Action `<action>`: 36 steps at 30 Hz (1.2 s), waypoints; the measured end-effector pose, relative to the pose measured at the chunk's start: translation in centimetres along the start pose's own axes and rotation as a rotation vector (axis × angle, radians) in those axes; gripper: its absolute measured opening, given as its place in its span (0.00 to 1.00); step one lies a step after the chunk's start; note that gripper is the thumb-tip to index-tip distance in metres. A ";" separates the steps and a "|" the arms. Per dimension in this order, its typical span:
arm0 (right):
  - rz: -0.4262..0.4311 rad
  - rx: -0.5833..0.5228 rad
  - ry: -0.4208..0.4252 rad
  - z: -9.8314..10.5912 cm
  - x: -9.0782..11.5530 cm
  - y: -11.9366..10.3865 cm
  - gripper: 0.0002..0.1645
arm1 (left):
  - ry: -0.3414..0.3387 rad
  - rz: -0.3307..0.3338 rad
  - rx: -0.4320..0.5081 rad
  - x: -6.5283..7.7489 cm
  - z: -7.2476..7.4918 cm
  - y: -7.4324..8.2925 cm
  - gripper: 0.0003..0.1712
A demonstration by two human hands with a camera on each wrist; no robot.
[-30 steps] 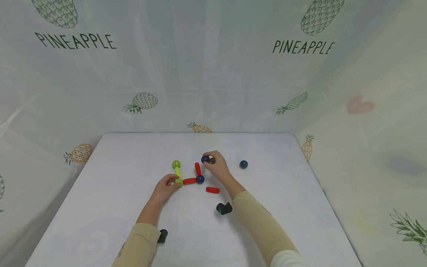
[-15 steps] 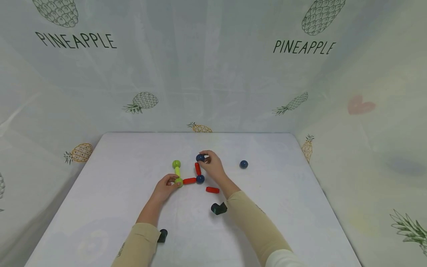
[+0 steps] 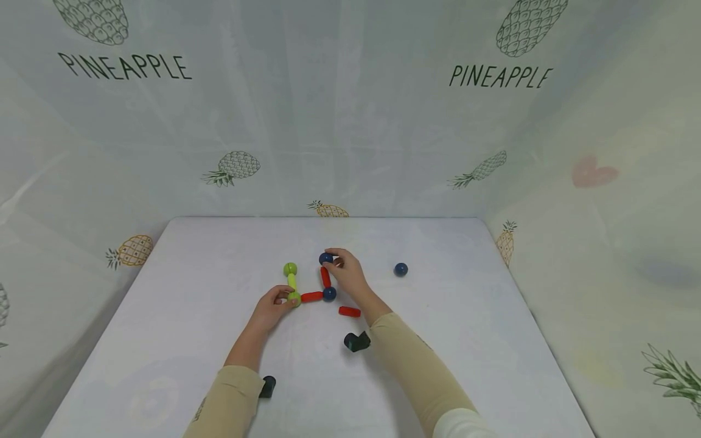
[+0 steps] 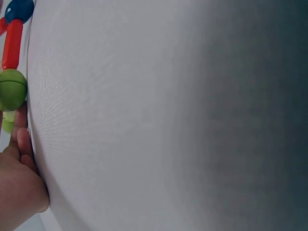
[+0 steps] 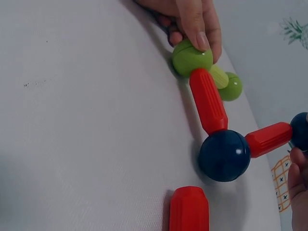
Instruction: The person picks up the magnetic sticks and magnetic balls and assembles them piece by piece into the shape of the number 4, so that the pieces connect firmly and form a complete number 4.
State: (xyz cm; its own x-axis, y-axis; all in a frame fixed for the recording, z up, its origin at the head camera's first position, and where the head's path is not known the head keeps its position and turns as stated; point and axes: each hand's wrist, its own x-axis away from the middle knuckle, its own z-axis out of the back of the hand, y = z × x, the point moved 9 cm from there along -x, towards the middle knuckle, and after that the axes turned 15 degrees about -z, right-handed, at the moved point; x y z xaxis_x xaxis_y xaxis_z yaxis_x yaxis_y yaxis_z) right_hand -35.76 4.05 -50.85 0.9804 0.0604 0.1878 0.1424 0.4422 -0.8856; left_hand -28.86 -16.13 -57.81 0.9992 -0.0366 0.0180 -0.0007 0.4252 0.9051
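My left hand point(image 3: 272, 309) pinches a green ball point(image 5: 191, 58) at the near left corner of a joined shape. From that ball a light green rod point(image 3: 292, 281) runs back to another green ball point(image 3: 290, 269). A red rod point(image 5: 209, 100) links it rightward to a blue ball point(image 5: 224, 155). A second red rod point(image 5: 269, 139) points away from this blue ball. At its far end my right hand point(image 3: 347, 272) grips another blue ball point(image 3: 325, 259) between thumb and fingers, right against the rod's tip.
A loose red rod point(image 3: 349, 311) lies just nearer than the shape. One more blue ball point(image 3: 401, 269) sits apart to the right. Dark wrist cameras point(image 3: 357, 342) stick out by both forearms. A pineapple-print curtain point(image 3: 350, 109) hangs behind the white table point(image 3: 208, 243).
My right hand has moved left with its blue ball, from beside the upright red rod to that rod's far end. The left hand has stayed on the green ball.
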 end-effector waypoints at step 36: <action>-0.107 0.055 -0.031 -1.1 -1.8 2.3 0.23 | -0.006 -0.035 0.010 0.1 0.1 0.3 0.22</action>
State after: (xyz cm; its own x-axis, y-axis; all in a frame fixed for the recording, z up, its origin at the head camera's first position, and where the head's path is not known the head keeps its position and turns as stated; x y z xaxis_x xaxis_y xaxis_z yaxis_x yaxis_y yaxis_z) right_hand -36.99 3.99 -53.72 0.9552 0.0371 0.2938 0.2376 0.4960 -0.8352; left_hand -28.80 -16.13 -57.51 0.9983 -0.0569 -0.0107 0.0334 0.4150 0.9092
